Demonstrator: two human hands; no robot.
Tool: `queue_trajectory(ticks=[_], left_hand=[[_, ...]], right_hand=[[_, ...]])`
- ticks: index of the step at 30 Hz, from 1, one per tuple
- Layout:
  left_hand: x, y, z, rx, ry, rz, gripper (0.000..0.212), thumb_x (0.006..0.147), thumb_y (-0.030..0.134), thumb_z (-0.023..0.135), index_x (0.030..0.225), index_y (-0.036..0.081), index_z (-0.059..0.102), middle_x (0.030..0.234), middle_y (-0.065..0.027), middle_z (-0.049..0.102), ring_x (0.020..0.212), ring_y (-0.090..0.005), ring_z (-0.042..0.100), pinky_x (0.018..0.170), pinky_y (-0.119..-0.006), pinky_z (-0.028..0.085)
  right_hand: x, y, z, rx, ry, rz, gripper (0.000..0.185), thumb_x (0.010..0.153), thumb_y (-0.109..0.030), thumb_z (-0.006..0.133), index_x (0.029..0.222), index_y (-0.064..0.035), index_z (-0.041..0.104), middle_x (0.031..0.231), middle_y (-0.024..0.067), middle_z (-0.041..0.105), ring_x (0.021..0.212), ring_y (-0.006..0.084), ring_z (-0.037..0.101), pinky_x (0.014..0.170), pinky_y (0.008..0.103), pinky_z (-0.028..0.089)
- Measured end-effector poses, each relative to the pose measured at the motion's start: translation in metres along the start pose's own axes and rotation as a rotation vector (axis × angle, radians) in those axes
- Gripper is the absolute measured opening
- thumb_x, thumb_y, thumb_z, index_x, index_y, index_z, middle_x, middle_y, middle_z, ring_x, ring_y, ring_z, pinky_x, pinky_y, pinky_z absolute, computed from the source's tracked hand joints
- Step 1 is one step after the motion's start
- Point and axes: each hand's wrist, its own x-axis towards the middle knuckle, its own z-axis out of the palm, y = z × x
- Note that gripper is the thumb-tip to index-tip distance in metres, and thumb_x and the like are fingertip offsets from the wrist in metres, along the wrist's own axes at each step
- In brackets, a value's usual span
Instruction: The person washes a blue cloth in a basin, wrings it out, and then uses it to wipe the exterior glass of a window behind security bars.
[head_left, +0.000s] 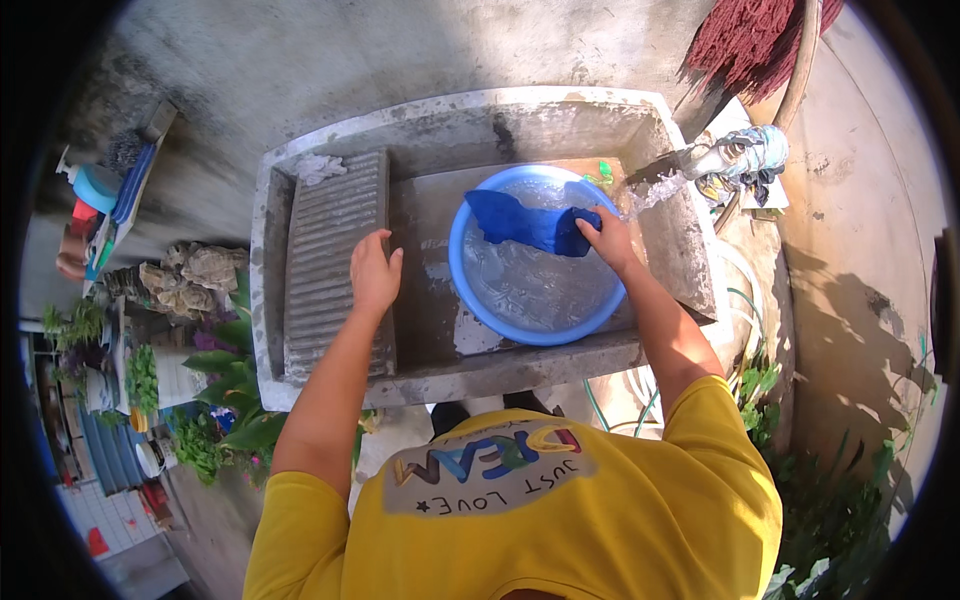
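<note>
My right hand (609, 236) grips one end of a wet blue cloth (525, 225) at the right rim of a light-blue plastic basin (536, 336). The cloth stretches leftward over the water in the basin, and its far end reaches the upper left part of the rim. Above the inner right edge of the ribbed washboard (334, 262) is my left hand (375, 271), with nothing in it and the fingers partly spread. The basin stands inside a concrete laundry sink (420, 388). Water runs from a wrapped tap (739, 156) towards the basin's right side.
A crumpled whitish cloth (321, 169) lies at the washboard's top. Red mop strands (750, 45) hang at the upper right. A wall shelf (135, 187) with a pump bottle (94, 186) and brushes juts out at the left, above stones (202, 274) and leafy plants (240, 375). Hoses (750, 300) hang right of the sink.
</note>
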Motion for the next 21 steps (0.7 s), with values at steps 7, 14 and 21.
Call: queue_trajectory(ticks=[7,14,21], left_hand=[[-0.053,-0.034,-0.008,0.464,0.004,-0.108,0.041,0.078,0.030,0.051,0.116,0.016,0.042,0.127,-0.0048,0.036,0.121,-0.0265,0.027,0.100,-0.048,0.017],[-0.052,-0.032,-0.008,0.463,0.008,-0.122,0.041,0.077,0.028,0.052,0.115,0.016,0.042,0.126,-0.0047,0.036,0.120,-0.0257,0.028,0.100,-0.046,0.018],[-0.046,-0.029,-0.008,0.442,0.014,-0.114,0.040,0.078,0.029,0.051,0.115,0.016,0.043,0.126,-0.0046,0.037,0.120,-0.0258,0.028,0.100,-0.046,0.017]], right_hand=[[-0.008,0.077,0.105,-0.441,-0.252,-0.032,0.037,0.076,-0.034,0.055,0.106,-0.0124,0.053,0.097,0.0181,0.057,0.099,0.0326,0.049,0.086,0.0393,0.037],[0.001,0.080,0.124,-0.480,-0.378,0.069,0.026,0.077,-0.021,0.052,0.087,0.0022,0.057,0.091,0.0203,0.059,0.082,0.0338,0.057,0.074,0.0401,0.044],[0.026,-0.083,-0.020,0.897,-0.156,0.443,0.015,0.082,-0.012,0.048,0.085,0.0003,0.056,0.073,0.0067,0.058,0.061,0.0158,0.056,0.056,0.0272,0.047]])
